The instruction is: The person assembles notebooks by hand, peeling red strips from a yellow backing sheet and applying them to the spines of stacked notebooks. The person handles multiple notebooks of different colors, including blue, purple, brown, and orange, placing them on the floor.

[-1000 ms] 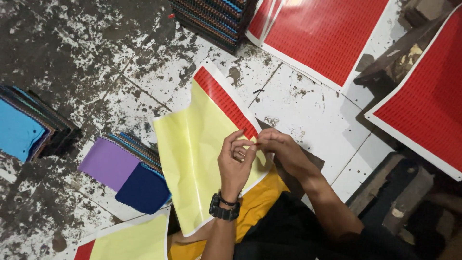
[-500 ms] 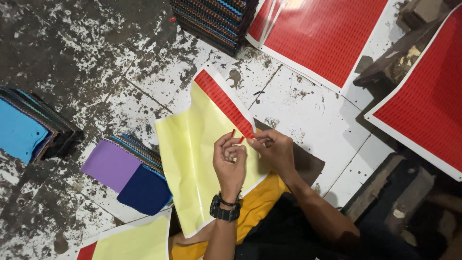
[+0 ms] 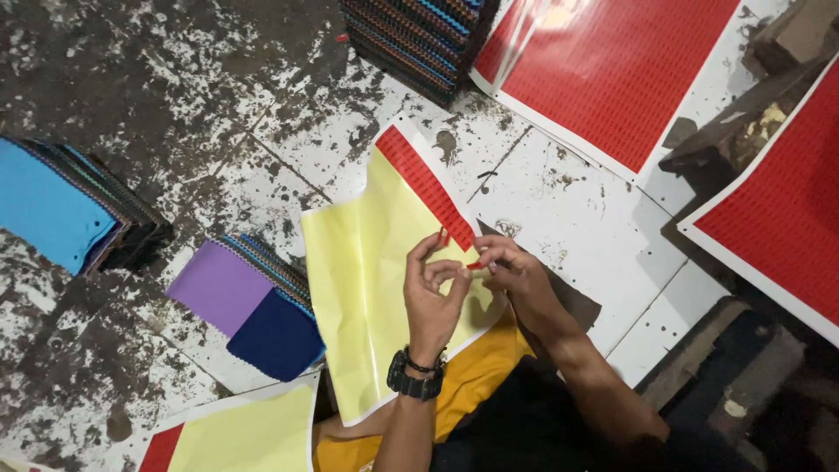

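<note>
On the paint-flecked floor (image 3: 175,105), both hands have lifted off the yellow sheet (image 3: 367,288); left hand (image 3: 433,293) and right hand (image 3: 516,275) now pinch 1 red sticker (image 3: 474,264).

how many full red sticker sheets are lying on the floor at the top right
2. One red sheet lies at top centre-right beside the stacked swatches; another red sheet is cut off by the right edge. More may lie outside the frame.

Left hand (image 3: 433,293), right hand (image 3: 511,273): fingertips meeting, pinched.

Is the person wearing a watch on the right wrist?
No, the black watch sits on the left hand's wrist; the right hand's wrist is bare.
</note>
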